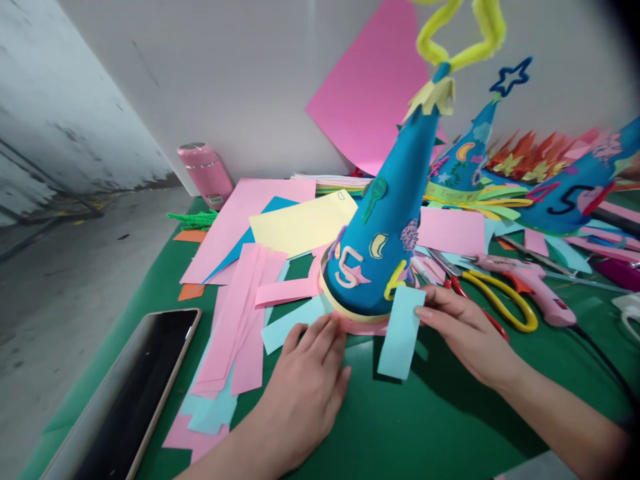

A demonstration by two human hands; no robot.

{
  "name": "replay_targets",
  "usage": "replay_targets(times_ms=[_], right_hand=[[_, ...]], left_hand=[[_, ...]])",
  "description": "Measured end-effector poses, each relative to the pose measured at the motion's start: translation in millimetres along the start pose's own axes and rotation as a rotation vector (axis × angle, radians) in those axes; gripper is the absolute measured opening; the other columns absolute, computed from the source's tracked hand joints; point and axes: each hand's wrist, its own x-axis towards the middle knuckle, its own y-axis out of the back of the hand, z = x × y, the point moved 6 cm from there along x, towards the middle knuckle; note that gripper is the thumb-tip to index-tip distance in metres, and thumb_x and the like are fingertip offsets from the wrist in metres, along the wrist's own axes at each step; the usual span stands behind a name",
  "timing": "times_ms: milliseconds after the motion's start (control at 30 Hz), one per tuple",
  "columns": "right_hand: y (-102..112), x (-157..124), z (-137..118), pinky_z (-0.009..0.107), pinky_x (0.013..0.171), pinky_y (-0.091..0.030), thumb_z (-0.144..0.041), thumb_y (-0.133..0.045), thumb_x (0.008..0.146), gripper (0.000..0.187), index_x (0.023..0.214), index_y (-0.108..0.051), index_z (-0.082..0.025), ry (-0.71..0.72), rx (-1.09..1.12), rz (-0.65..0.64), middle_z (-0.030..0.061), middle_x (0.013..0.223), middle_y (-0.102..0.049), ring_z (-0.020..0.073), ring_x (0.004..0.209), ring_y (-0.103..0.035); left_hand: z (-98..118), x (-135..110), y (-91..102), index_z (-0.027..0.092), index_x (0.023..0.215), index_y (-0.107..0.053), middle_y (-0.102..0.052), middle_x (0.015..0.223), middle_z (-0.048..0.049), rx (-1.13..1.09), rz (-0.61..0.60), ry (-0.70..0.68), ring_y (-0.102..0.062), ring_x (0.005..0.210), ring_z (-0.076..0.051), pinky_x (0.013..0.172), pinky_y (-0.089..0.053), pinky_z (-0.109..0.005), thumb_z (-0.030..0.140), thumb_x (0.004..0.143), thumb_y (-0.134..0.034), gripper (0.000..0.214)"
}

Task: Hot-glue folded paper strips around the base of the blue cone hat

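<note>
A tall blue paper cone hat (387,220) stands on the green table (425,427), topped by a yellow pipe-cleaner star (463,33) and stuck with paper shapes. My left hand (305,380) lies flat with fingers spread, its tips on the pink and yellow rim at the hat's base. My right hand (463,330) presses its fingertips on a light blue paper strip (403,330) that hangs from the hat's rim.
Pink paper strips (240,320) and coloured sheets lie left of the hat. A tablet (130,393) rests at the near left edge. Yellow-handled scissors (493,300) and a pink glue gun (533,283) lie right. More decorated hats (570,193) and a pink bottle (205,173) stand behind.
</note>
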Motion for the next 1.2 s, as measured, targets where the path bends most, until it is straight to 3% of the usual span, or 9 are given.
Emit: replay_targets(times_ms=[200,300,367,467,567,667,867,1000,1200], right_hand=[[27.1,14.4,-1.0,0.021,0.057,-0.041,-0.029,-0.061,0.074,0.011,0.073,-0.055,-0.02,0.005,0.053,0.143,-0.0033,0.067,-0.048,0.0095,0.06,-0.047],[32.7,5.6,-3.8,0.02,0.055,-0.04,-0.031,-0.061,0.075,0.012,0.076,-0.055,-0.02,-0.027,0.072,0.119,-0.0031,0.068,-0.048,0.0086,0.059,-0.045],[21.7,-5.2,-1.4,0.021,0.055,-0.04,-0.032,-0.057,0.077,0.014,0.076,-0.053,-0.019,-0.093,0.009,0.004,-0.0028,0.066,-0.048,0.009,0.058,-0.045],[-6.7,-20.9,6.1,0.021,0.053,-0.037,-0.032,-0.05,0.081,0.015,0.073,-0.05,-0.019,-0.145,-0.255,-0.172,-0.0027,0.064,-0.046,0.01,0.059,-0.044],[-22.0,-26.0,9.0,0.022,0.053,-0.036,-0.026,-0.047,0.082,0.005,0.084,-0.047,-0.021,-0.058,-0.521,-0.092,-0.0035,0.066,-0.047,0.0106,0.059,-0.044],[-25.7,-26.2,12.0,0.022,0.053,-0.037,-0.022,-0.047,0.08,0.012,0.091,-0.041,-0.023,-0.007,-0.664,0.016,-0.0033,0.07,-0.051,0.0111,0.059,-0.047],[-28.4,-24.7,7.3,0.022,0.048,-0.034,-0.023,-0.046,0.08,0.002,0.08,-0.044,-0.022,0.017,-0.833,0.049,-0.0036,0.061,-0.047,0.0116,0.053,-0.045],[-33.9,-23.4,2.7,0.022,0.048,-0.033,-0.024,-0.045,0.08,0.01,0.07,-0.047,-0.021,-0.008,-0.861,0.018,-0.0032,0.056,-0.046,0.0118,0.053,-0.044],[-34.5,-21.4,3.5,0.021,0.047,-0.034,-0.025,-0.046,0.079,0.008,0.073,-0.051,-0.022,-0.055,-0.825,0.049,-0.0027,0.058,-0.049,0.0124,0.055,-0.046]], left_hand=[[18.1,2.4,-3.7,0.006,0.118,-0.051,-0.052,0.123,-0.0178,0.054,-0.036,-0.027,-0.047,0.113,-0.03,0.089,-0.043,-0.048,0.028,0.086,-0.038,0.04],[24.0,5.6,-2.6,0.005,0.115,-0.053,-0.054,0.12,-0.0195,0.038,-0.038,-0.061,-0.049,0.111,-0.031,0.088,-0.043,-0.048,0.027,0.085,-0.039,0.04],[25.2,7.7,-3.0,0.007,0.113,-0.055,-0.056,0.116,-0.018,0.01,-0.04,-0.079,-0.05,0.109,-0.03,0.087,-0.044,-0.047,0.024,0.085,-0.038,0.036],[23.3,9.6,-5.3,0.011,0.109,-0.057,-0.058,0.112,-0.0151,-0.023,-0.031,-0.086,-0.051,0.107,-0.029,0.085,-0.044,-0.046,0.016,0.083,-0.036,0.034],[20.2,8.8,-8.9,0.013,0.108,-0.057,-0.058,0.114,-0.0132,-0.025,-0.014,-0.083,-0.05,0.108,-0.028,0.086,-0.043,-0.046,0.014,0.082,-0.037,0.033],[18.9,6.5,-12.5,0.014,0.108,-0.056,-0.058,0.115,-0.0116,-0.024,0.016,-0.094,-0.05,0.108,-0.028,0.085,-0.042,-0.045,0.016,0.082,-0.037,0.033],[18.3,4.8,-17.6,0.015,0.111,-0.053,-0.056,0.118,-0.0113,0.015,0.021,-0.1,-0.047,0.11,-0.027,0.087,-0.036,-0.046,0.016,0.082,-0.036,0.035],[17.9,7.0,-20.1,0.019,0.115,-0.05,-0.054,0.119,-0.0111,0.028,-0.028,-0.086,-0.047,0.108,-0.028,0.086,-0.034,-0.046,0.02,0.08,-0.038,0.036],[18.2,8.3,-23.9,0.022,0.118,-0.046,-0.052,0.12,-0.0097,0.009,-0.042,-0.055,-0.046,0.108,-0.029,0.086,-0.033,-0.049,0.019,0.078,-0.04,0.041]])
